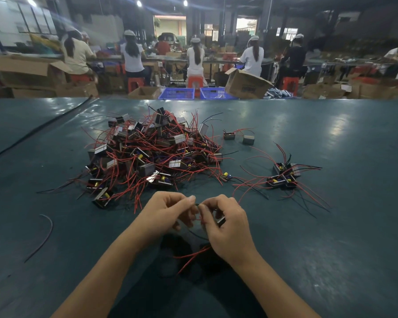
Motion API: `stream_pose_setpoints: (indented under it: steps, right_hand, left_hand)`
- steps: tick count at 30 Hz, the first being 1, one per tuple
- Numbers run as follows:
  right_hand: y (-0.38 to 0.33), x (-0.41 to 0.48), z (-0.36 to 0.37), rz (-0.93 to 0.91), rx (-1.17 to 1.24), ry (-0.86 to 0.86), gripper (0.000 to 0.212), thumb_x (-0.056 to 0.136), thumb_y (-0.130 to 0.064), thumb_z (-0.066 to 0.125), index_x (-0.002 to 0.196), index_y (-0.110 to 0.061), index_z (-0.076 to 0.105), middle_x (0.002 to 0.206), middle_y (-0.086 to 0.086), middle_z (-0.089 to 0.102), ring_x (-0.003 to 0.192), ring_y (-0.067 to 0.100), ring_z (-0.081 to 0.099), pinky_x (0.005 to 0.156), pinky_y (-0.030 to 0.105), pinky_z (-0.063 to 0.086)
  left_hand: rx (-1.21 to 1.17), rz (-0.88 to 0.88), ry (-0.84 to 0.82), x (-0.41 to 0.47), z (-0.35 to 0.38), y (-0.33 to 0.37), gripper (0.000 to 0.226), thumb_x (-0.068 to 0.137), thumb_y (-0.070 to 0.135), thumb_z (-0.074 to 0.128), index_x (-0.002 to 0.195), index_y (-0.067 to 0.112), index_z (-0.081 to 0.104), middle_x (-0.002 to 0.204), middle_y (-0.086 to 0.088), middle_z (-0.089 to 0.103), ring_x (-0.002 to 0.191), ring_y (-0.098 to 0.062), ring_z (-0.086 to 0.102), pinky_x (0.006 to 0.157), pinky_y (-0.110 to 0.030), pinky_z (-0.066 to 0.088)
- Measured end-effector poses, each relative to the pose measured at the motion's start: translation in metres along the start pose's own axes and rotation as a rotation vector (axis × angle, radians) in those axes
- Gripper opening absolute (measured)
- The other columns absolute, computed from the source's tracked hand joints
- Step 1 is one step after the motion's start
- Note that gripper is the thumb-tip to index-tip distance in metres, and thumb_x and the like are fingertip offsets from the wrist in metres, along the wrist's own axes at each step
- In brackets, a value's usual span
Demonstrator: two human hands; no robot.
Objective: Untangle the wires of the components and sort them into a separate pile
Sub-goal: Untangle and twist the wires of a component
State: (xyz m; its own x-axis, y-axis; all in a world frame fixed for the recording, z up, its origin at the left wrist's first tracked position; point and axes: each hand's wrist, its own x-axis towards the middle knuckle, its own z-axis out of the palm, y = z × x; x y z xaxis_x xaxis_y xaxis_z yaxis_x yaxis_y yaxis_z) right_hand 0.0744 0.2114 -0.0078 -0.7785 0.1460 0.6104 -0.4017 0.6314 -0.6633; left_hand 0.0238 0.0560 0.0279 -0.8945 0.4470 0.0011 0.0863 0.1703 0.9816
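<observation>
Pinching the wires (193, 255) of one component (221, 220) between thumb and forefinger, left hand (170, 210) meets right hand (225, 226) over the near middle of the tabletop (342, 226). The right hand's curled fingers grasp the component, and red strands trail beneath. Tangled pile (147, 152): tabletop centre. Sorted pile (283, 177): toward the right edge, well apart. Two loose components (229, 135): beside the tangled pile, toward the far edge. Stray wire (47, 232): near left.

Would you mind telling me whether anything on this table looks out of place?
Yes. A loose wire lies alone at the left of the table, joined to no component and well clear of the tangled pile. Two stray components sit by themselves just right of that pile.
</observation>
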Motion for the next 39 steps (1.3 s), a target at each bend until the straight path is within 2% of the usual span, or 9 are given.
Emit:
stream_pose_setpoints:
  steps: [4, 7, 11, 16, 22, 26, 31, 33, 39]
  right_hand:
    - [0.002, 0.002, -0.002, 0.192, 0.179, -0.062, 0.025, 0.093, -0.02, 0.064, 0.075, -0.036, 0.059, 0.078, -0.031, 0.059, 0.078, 0.009, 0.054, 0.073, 0.03, 0.046]
    - [0.001, 0.003, -0.001, 0.237, 0.259, -0.112, 0.022, 0.094, -0.018, 0.063, 0.076, -0.029, 0.064, 0.07, -0.018, 0.061, 0.077, 0.021, 0.055, 0.076, 0.04, 0.05]
    - [0.002, 0.003, -0.002, 0.254, 0.318, -0.144, 0.019, 0.094, -0.017, 0.063, 0.076, -0.024, 0.065, 0.064, -0.015, 0.059, 0.07, 0.014, 0.052, 0.091, 0.051, 0.042]
    - [0.002, 0.003, -0.002, 0.278, 0.378, -0.151, 0.016, 0.094, -0.018, 0.063, 0.079, -0.021, 0.066, 0.071, -0.002, 0.061, 0.074, 0.021, 0.053, 0.071, 0.038, 0.047]
    - [0.0, 0.001, -0.003, 0.138, 0.183, -0.069, 0.019, 0.091, -0.02, 0.065, 0.08, -0.034, 0.06, 0.079, -0.015, 0.06, 0.077, 0.006, 0.054, 0.07, 0.013, 0.04]
    - [0.0, 0.0, -0.004, -0.112, -0.067, 0.031, 0.007, 0.09, -0.023, 0.063, 0.082, -0.023, 0.062, 0.076, -0.021, 0.055, 0.075, 0.006, 0.048, 0.072, 0.031, 0.045]
    - [0.002, 0.004, -0.005, -0.293, -0.268, 0.122, 0.012, 0.093, -0.021, 0.059, 0.085, -0.013, 0.065, 0.08, -0.005, 0.06, 0.074, 0.016, 0.049, 0.068, 0.034, 0.045]
    - [0.001, 0.004, -0.004, -0.251, -0.214, 0.114, 0.011, 0.092, -0.02, 0.061, 0.085, -0.013, 0.065, 0.079, -0.007, 0.06, 0.075, 0.015, 0.049, 0.069, 0.033, 0.045]
    - [0.0, 0.006, -0.007, 0.153, 0.161, -0.037, 0.024, 0.092, -0.016, 0.065, 0.079, -0.036, 0.06, 0.077, -0.025, 0.061, 0.083, 0.007, 0.053, 0.076, 0.021, 0.044]
  left_hand:
    - [0.39, 0.449, 0.113, -0.002, -0.009, -0.007, 0.023, 0.078, 0.032, 0.075, 0.101, 0.028, 0.073, 0.081, 0.01, 0.07, 0.068, -0.009, 0.066, 0.06, -0.014, 0.048]
    - [0.548, 0.697, 0.133, -0.001, -0.01, -0.007, 0.022, 0.082, 0.027, 0.074, 0.103, 0.022, 0.075, 0.086, 0.01, 0.069, 0.069, -0.01, 0.065, 0.06, -0.017, 0.05]
    - [0.658, 0.799, 0.149, -0.002, -0.01, -0.005, 0.02, 0.087, 0.032, 0.068, 0.096, 0.016, 0.078, 0.086, 0.007, 0.068, 0.07, -0.014, 0.065, 0.058, -0.027, 0.052]
    - [0.676, 0.826, 0.157, -0.003, -0.013, -0.003, 0.025, 0.091, 0.035, 0.063, 0.093, 0.014, 0.077, 0.086, 0.007, 0.068, 0.07, -0.012, 0.065, 0.059, -0.027, 0.053]
    - [0.457, 0.612, 0.208, -0.001, -0.005, -0.004, 0.02, 0.088, 0.03, 0.065, 0.075, 0.015, 0.069, 0.065, 0.008, 0.061, 0.054, -0.014, 0.056, 0.051, -0.027, 0.046]
    - [0.345, 0.4, 0.171, 0.0, 0.0, -0.002, 0.024, 0.092, 0.021, 0.066, 0.068, 0.019, 0.067, 0.058, 0.001, 0.062, 0.048, -0.011, 0.055, 0.048, -0.025, 0.044]
    - [-0.356, -0.268, 0.079, 0.001, 0.015, 0.004, 0.039, 0.087, 0.024, 0.066, 0.048, 0.021, 0.066, 0.053, 0.005, 0.052, 0.042, -0.007, 0.046, 0.04, -0.018, 0.036]
    - [-0.476, -0.338, 0.041, 0.001, 0.016, 0.004, 0.033, 0.083, 0.029, 0.068, 0.051, 0.021, 0.068, 0.055, 0.006, 0.054, 0.044, -0.006, 0.048, 0.039, -0.017, 0.036]
    - [0.264, 0.441, 0.168, 0.001, 0.001, -0.007, 0.021, 0.081, 0.04, 0.067, 0.094, 0.025, 0.073, 0.079, 0.008, 0.071, 0.065, -0.01, 0.065, 0.058, -0.017, 0.05]
